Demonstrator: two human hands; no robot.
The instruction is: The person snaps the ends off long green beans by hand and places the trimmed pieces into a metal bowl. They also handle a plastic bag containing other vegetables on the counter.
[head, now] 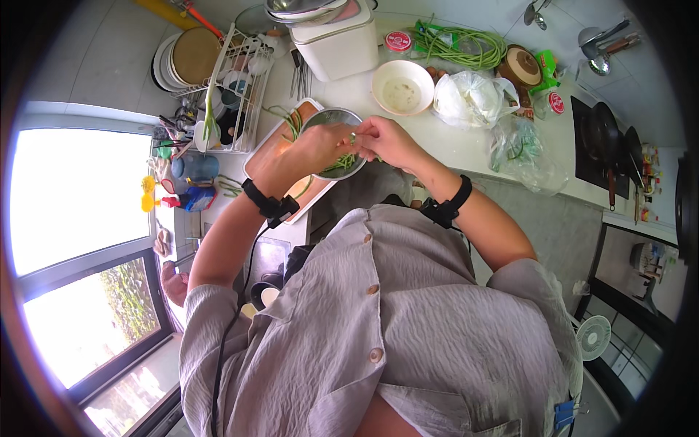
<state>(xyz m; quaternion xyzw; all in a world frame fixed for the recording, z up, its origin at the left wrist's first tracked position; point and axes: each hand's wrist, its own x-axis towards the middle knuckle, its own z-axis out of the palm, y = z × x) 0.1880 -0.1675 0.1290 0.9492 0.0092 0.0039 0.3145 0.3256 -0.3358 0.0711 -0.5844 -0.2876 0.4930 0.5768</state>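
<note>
Both my hands meet above a metal bowl (330, 116), their fingertips pinched together. A small green piece of long bean (353, 138) shows between them, partly hidden by the fingers. My left hand (323, 144) is slightly blurred and covers much of the bowl's middle. From the other side, my right hand (391, 141) reaches over the bowl's rim with thumb and forefinger together. Cut or broken green bean pieces (344, 163) lie inside the bowl. Beneath it is a brown board or tray with a white rim (267, 148), where whole long beans (293, 124) rest at the far side.
A cream bowl (403, 87) and white plastic bags (471, 98) stand on the right counter. Behind them lies a bundle of long beans (464, 46). A dish rack (254, 98) is at the left, a sink (270, 257) nearer, and a wok (603, 128) far right.
</note>
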